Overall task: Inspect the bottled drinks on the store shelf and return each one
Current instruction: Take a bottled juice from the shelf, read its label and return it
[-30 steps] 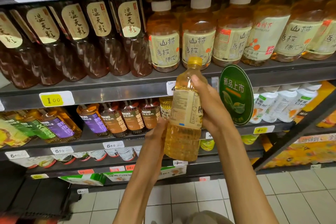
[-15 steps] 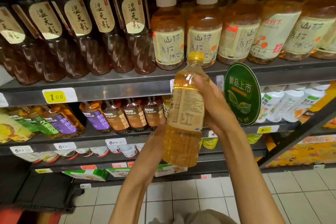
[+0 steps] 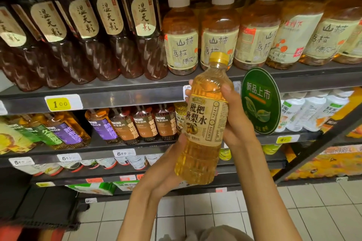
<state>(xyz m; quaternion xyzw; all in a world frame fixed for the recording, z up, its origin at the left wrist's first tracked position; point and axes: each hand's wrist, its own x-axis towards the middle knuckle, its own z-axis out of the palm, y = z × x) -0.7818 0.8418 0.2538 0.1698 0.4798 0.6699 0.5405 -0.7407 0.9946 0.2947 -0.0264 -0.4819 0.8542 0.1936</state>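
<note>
Both hands grip the yellow-capped bottle in front of the shelf – right hand round its label, left hand (fingers hidden) at the btm.

Held bottle: clear glossy plastic, ribbed on shoulder and lower body, golden liquid showing through; matt tan paper-look label; ridged yellow plastic cap. Dark bottles, upper row left: glossy transparent plastic with twisted facets, cream matt labels. Amber bottles, upper row right: smooth clear plastic, pale wrap labels, off-white matt caps. Shelf edge: grey metal, dull sheen, faint reflections. Price tag: yellow and white paper behind a glossy strip. Round green sign: smooth card, slight gloss. Floor: pale glazed tiles, dark grout lines.
</note>
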